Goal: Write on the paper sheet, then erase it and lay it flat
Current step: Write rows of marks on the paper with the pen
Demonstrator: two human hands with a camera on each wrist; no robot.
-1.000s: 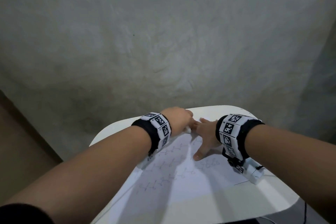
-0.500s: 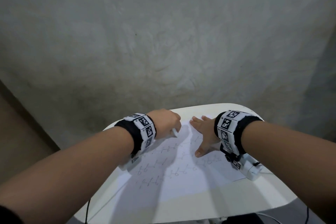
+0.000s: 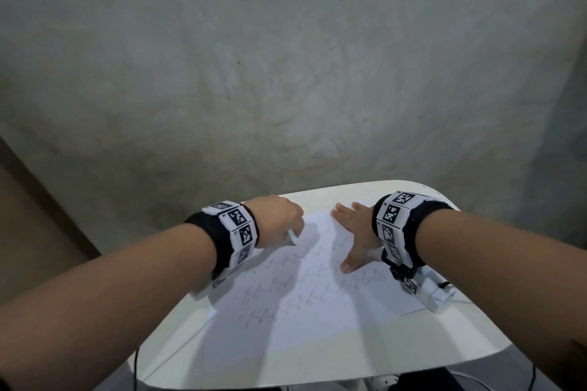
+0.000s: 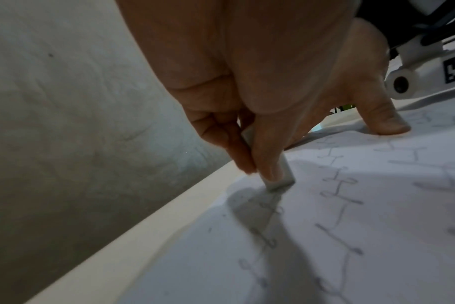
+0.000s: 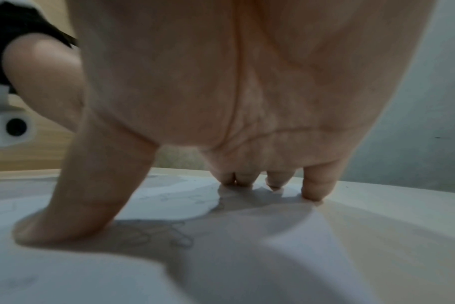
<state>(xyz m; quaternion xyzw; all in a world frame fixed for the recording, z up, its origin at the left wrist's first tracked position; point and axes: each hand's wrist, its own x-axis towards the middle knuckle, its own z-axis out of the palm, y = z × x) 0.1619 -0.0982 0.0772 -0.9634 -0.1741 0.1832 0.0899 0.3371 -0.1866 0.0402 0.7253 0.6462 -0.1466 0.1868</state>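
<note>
A white paper sheet (image 3: pixel 317 311) with several rows of pencil marks lies on a small white table (image 3: pixel 444 346). My left hand (image 3: pixel 279 222) pinches a small white eraser (image 3: pixel 292 236) near the sheet's far left part. In the left wrist view the eraser (image 4: pixel 278 176) stands on end, its tip on the paper sheet (image 4: pixel 351 226) among the marks. My right hand (image 3: pixel 352 232) lies flat on the sheet's far right part, fingers spread and straight. The right wrist view has its fingertips (image 5: pixel 312 189) and thumb pressing the paper sheet (image 5: pixel 169 199) down.
A rough grey wall (image 3: pixel 286 73) rises right behind the table. The table's far edge (image 4: pixel 148 226) runs close beside the eraser. A brown surface (image 3: pixel 31 216) shows at the left. Cables hang below the table's front edge.
My left hand with the eraser has slid left, away from the right hand, which has stayed planted on the sheet. The head view has shifted a little.
</note>
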